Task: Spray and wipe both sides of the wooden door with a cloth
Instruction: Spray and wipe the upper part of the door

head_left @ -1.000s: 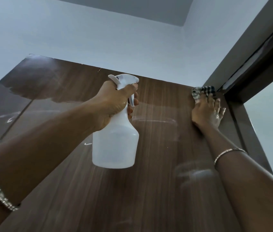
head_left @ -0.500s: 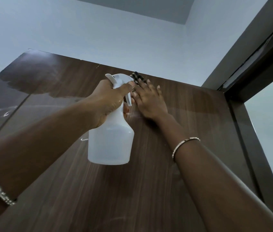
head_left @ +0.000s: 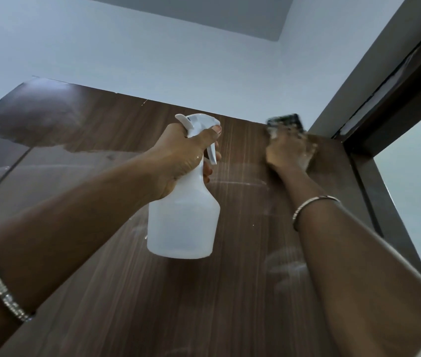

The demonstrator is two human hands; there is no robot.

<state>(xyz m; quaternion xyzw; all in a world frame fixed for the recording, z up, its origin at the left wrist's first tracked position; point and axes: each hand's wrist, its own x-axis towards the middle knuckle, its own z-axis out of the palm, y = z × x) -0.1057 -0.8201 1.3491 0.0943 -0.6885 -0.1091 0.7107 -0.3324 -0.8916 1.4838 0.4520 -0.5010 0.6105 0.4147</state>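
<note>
The dark wooden door fills the lower view, seen from below, with wet streaks near its top. My left hand grips the neck of a white spray bottle, held upright just in front of the door's middle. My right hand, blurred by motion, presses a dark checked cloth flat against the door near its top right corner. Most of the cloth is hidden under the fingers.
A dark door frame runs along the door's right edge and overhead at the right. A pale wall and ceiling lie above the door's top edge. A bright opening shows beyond the frame at the right.
My right hand swept the cloth left from the top right corner to beside the bottle, then back to the right. The left hand and bottle stayed almost still.
</note>
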